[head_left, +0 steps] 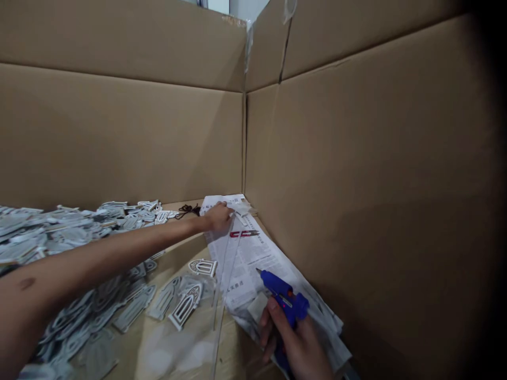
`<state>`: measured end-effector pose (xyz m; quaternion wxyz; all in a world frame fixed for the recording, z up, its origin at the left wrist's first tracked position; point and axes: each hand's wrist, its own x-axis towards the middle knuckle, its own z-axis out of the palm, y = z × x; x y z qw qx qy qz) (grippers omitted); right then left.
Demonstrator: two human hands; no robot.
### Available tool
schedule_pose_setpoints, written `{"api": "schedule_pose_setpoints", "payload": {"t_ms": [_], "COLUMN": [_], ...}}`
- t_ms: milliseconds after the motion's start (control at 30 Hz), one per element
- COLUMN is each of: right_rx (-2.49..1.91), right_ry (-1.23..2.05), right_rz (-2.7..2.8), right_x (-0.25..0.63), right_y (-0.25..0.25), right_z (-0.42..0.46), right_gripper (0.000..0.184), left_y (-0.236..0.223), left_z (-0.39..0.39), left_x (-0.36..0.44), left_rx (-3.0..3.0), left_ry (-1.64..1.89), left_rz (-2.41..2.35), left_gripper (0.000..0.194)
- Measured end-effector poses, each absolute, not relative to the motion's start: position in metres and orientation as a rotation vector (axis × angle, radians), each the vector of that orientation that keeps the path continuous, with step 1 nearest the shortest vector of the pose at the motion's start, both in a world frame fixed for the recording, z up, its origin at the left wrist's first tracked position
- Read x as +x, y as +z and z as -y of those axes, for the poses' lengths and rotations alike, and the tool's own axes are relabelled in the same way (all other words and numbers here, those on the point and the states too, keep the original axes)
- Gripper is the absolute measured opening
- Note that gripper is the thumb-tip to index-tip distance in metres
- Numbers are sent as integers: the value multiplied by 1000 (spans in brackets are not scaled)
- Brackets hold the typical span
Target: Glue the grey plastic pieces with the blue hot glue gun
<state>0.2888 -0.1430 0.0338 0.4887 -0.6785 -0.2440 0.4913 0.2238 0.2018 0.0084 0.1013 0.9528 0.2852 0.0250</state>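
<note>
The right hand [293, 335] gripped a blue plastic glue gun [276, 285]; the left hand [219, 216], hold unclear, likely fetching from printed white newspaper [247, 269], next needed a pinch.

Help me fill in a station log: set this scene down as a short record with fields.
Left hand: at the far end of the newspaper; grip unclear
Right hand: holding a blue glue gun
Red-handled tool: lying on the newspaper
Arched pieces: heaped at left, a few lying nearer the newspaper
Cardboard walls: meeting in a corner
</note>
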Motion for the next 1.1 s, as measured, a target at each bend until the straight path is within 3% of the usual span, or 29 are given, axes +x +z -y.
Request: {"api": "schedule_pose_setpoints", "payload": {"t_ms": [400,633,1100], "right_rx": [-1687,-1680,-1523], "right_ry": [1246,1231,1100], "right_rz": [557,549,663], "right_x": [289,288,289], "right_y": [43,40,39], "right_z": [138,139,140], "right_gripper": [71,73,53], "left_y": [-12,-11,15], "left_z": [-243,-243,-176], "left_x": [300,325,216], "left_rx": [2755,2720,2622], "left_ry": [-29,0,408], "left_rz": [-782,-953,-1114], "left_gripper": [58,40,38]}}
